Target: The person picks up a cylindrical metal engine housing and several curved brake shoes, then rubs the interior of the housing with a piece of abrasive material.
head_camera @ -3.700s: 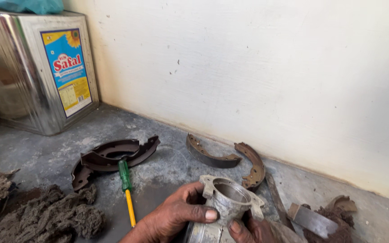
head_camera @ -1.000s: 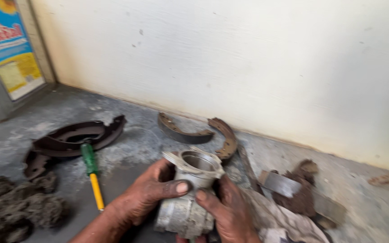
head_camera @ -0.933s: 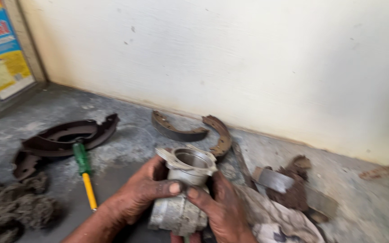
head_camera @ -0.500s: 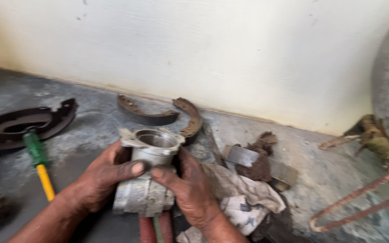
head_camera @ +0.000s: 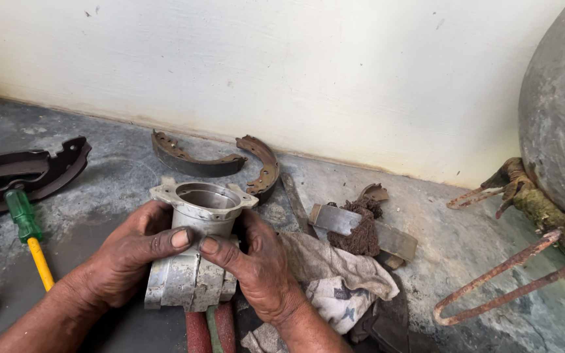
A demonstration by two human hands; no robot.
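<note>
Left hand (head_camera: 125,258) and right hand (head_camera: 256,265) both wrapped tight around the grey housing (head_camera: 194,252), thumbs meeting at its waist, open bore facing up. We had it upright on the floor (head_camera: 132,189), dead centre of view, wall (head_camera: 295,72) at 12 o'clock. Two rusty brake shoes (head_camera: 214,163) lay at 12, dark shoes (head_camera: 24,173) and green-yellow screwdriver (head_camera: 27,232) at 9, rag (head_camera: 335,278) at 3, just beside our right wrist. Bent rusty rods (head_camera: 505,287) well apart at 3. We judged this the inspect-and-steady step. Any turn of the housing would call for regripping one hand at a time; it looked heavy and greasy.
</note>
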